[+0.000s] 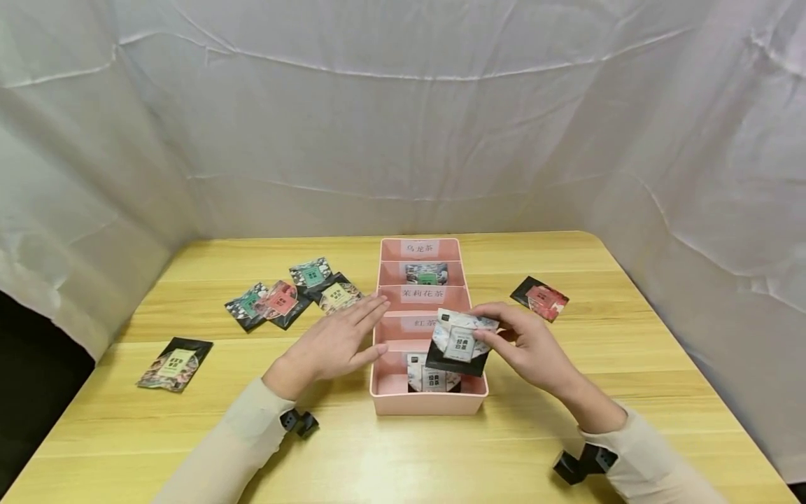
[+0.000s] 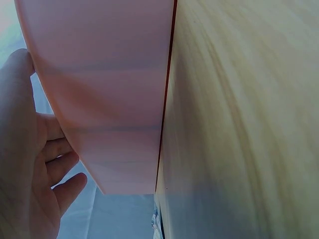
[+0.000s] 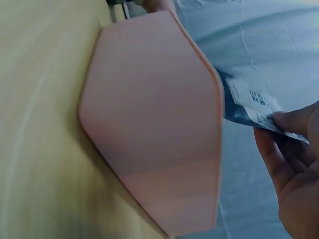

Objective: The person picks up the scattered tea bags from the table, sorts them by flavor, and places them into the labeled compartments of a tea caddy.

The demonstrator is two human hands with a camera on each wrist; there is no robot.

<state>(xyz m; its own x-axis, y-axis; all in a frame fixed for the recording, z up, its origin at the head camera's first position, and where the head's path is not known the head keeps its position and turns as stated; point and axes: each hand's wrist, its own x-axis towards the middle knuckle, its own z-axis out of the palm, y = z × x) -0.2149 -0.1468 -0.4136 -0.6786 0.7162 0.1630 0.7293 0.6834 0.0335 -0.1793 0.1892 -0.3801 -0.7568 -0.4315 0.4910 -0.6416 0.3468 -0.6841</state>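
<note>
My right hand (image 1: 535, 350) pinches a black-and-white tea sachet (image 1: 461, 343) by its right edge, thumb on top. The tilted sachet is held over the near end of a long pink divided box (image 1: 431, 404). In the nearest compartment a matching white-label tea sachet (image 1: 423, 376) leans, partly covered by the held one. A green-label sachet (image 1: 427, 274) sits in a far compartment. My left hand (image 1: 334, 344) rests at the box's left rim with fingers extended; in the left wrist view its fingers (image 2: 64, 167) lie along that rim.
Left of the box lie several tea sachets, among them a red-label one (image 1: 281, 302) and a yellow-label one (image 1: 338, 295). Another yellow-label sachet (image 1: 175, 364) lies nearer the left edge. A red-label sachet (image 1: 541, 299) lies right of the box. Pale cloth (image 1: 403, 140) surrounds the wooden table (image 1: 630, 364).
</note>
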